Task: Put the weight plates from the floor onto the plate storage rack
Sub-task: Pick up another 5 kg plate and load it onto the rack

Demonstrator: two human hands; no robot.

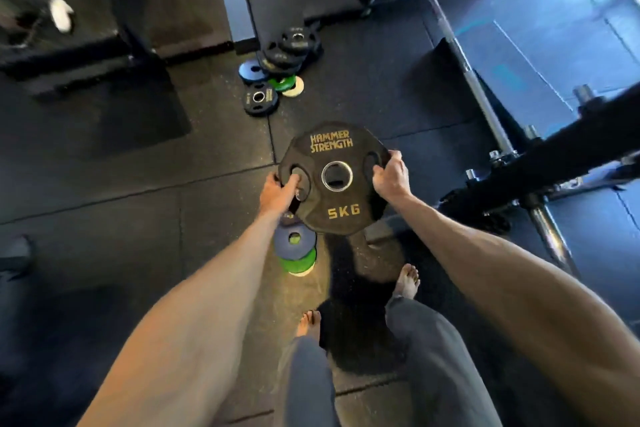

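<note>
The black 5 kg plate (341,198) is up off the floor (138,184), held out in front of the person. Its flat face and yellow letters are turned up toward them. The round hole in its middle has nothing in it.

The left hand (277,191) is on the plate's left side, with its fingers curled through the grip hole there. The right hand (391,177) is on the plate's right side, with its fingers hooked into the other grip hole and the thumb over the rim.

Just under the plate, on its left side, a little stack (296,250) of blue, green and pale plates sits on the floor. Past the plate's far edge, well apart, more plates lie in a loose pile (280,69). To the right of the plate stands a dark frame (554,163) with shiny pegs (584,94). I think that is the rack. A long barbell (460,55) runs along that same side.

So the rack lies to the plate's right, and the right hand is the nearer one. I think the plate has to swing that way and tip until its middle hole faces a peg. I cannot tell which peg is free.
</note>
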